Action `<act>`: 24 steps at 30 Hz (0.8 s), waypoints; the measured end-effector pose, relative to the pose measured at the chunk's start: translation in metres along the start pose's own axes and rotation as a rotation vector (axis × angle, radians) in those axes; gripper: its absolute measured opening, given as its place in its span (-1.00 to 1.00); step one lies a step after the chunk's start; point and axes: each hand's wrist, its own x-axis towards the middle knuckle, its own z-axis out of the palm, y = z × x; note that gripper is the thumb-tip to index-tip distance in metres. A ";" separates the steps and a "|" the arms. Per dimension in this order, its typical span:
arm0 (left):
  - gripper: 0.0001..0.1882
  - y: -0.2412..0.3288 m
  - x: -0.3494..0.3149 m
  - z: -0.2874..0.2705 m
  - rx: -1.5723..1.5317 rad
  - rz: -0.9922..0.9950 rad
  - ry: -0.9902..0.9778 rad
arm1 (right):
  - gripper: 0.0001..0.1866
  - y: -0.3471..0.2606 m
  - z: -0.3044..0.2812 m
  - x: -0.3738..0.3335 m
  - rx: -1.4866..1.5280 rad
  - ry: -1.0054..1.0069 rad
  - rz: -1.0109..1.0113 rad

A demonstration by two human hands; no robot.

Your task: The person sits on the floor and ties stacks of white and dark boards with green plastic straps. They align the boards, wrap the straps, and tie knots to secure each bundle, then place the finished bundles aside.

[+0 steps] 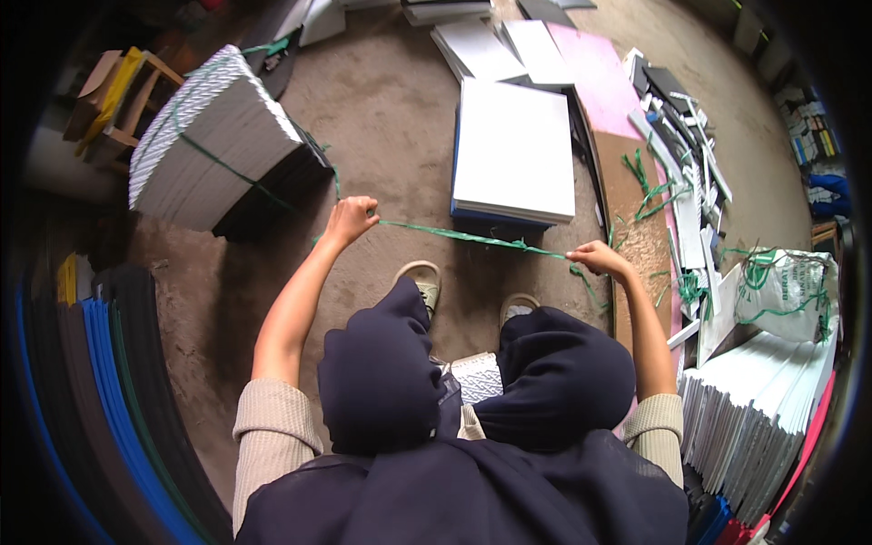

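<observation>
A green plastic string [454, 234] stretches between my two hands in front of my knees, with a small knot or tuft toward its right end. My left hand [352, 221] is closed around it, and the string runs on from there up to a tied stack of white and black sheets [241, 150] at the left. Pinched in my right hand [595, 258] is the other end, its loose tail hanging below the fingers. The tied stack stands tilted, green string wrapped across it. Just beyond the taut string sits a stack of white sheets [513, 150] with dark blue ones beneath.
Scrap strips [695, 182] and loose green string [645, 186] lie to the right, beside a brown board [636, 218] and a pink sheet [595, 77]. A white sack [786, 291] rests above upright white sheets [754, 400]. Blue and black sheets [118, 381] line the left.
</observation>
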 end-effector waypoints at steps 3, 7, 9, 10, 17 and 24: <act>-0.81 -0.013 -0.004 0.062 0.058 0.000 -0.147 | -0.55 0.067 0.040 0.055 -0.200 0.149 -0.182; -0.81 -0.029 0.003 0.113 0.125 -0.042 -0.115 | -0.57 0.079 0.062 0.093 -0.239 0.311 -0.122; -0.81 -0.026 0.018 0.120 0.159 -0.100 -0.104 | -0.61 0.081 0.062 0.105 -0.331 0.383 -0.136; -0.81 -0.026 0.025 0.120 0.172 -0.089 -0.100 | -0.61 0.078 0.059 0.111 -0.380 0.402 -0.116; -0.66 -0.029 0.045 0.119 0.250 -0.123 -0.130 | -0.64 0.065 0.057 0.125 -0.646 0.530 -0.110; -0.43 -0.016 0.061 0.110 -0.240 -0.293 0.119 | -0.53 0.097 -0.004 0.141 -0.218 0.808 -0.229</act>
